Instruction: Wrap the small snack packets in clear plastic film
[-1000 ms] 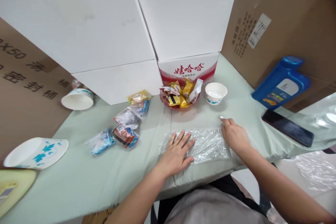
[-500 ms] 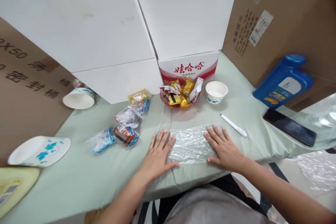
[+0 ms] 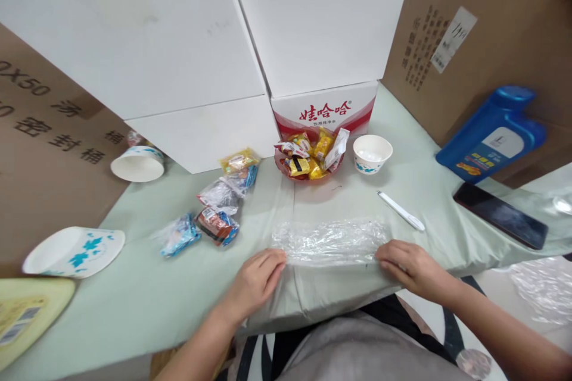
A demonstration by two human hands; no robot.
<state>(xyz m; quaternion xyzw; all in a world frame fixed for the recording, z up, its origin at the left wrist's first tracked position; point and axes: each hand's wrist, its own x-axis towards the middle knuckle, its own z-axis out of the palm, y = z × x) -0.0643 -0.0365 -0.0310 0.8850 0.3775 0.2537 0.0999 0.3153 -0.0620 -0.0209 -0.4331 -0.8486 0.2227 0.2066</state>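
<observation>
A clear plastic sheet (image 3: 330, 241) lies flat on the pale green tablecloth (image 3: 134, 309) near the table's front edge. My left hand (image 3: 254, 283) pinches the sheet's near left corner with curled fingers. My right hand (image 3: 409, 265) grips the near right corner in the same way. A white pen (image 3: 401, 211) lies just beyond the sheet on the right. Behind it stand a red bowl of wrapped snacks (image 3: 310, 155) and a small white paper bowl (image 3: 372, 153).
Several snack packets (image 3: 214, 214) lie left of the sheet. Paper bowls (image 3: 74, 250) (image 3: 137, 164) lie tipped at the left. White boxes (image 3: 322, 30) and brown cartons (image 3: 482, 36) wall the back. A blue bottle (image 3: 491, 137) and a black phone (image 3: 500, 214) rest at right.
Both hands slid back from lying flat on the sheet to its near corners and closed on them. Before that, the right hand set down the pen.
</observation>
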